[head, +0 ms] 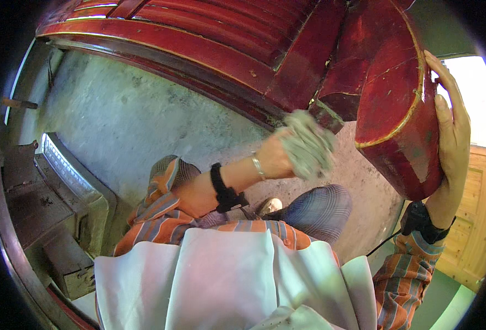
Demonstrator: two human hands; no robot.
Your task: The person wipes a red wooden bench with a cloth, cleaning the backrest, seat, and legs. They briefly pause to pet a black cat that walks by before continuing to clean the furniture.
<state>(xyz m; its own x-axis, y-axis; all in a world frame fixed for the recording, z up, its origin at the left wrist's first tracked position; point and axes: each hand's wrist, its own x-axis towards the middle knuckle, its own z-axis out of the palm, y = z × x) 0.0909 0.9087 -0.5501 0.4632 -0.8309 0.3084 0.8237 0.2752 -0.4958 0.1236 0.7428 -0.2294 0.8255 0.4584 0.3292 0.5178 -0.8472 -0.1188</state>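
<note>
My left hand (274,154), with a metal bangle at its wrist, grips a crumpled pale green cloth (309,148), blurred by motion. The cloth is beside the lower front corner of a red-lacquered wooden bench (243,76); whether it touches the wood I cannot tell. My right hand (453,136) lies along the outer side of the bench's curved red armrest (395,95), fingers apart and pointing up. A worn yellowish edge runs round the armrest, and scratches mark its face. Several slats (226,20) make up the bench's upper part in view.
At the left stands a dark metal appliance (71,173) with a bright ribbed strip. A pale wooden panelled door (466,214) is at the right, below a bright opening (474,95). The grey concrete floor (131,107) is stained. My knees and a shoe (271,205) are below the cloth.
</note>
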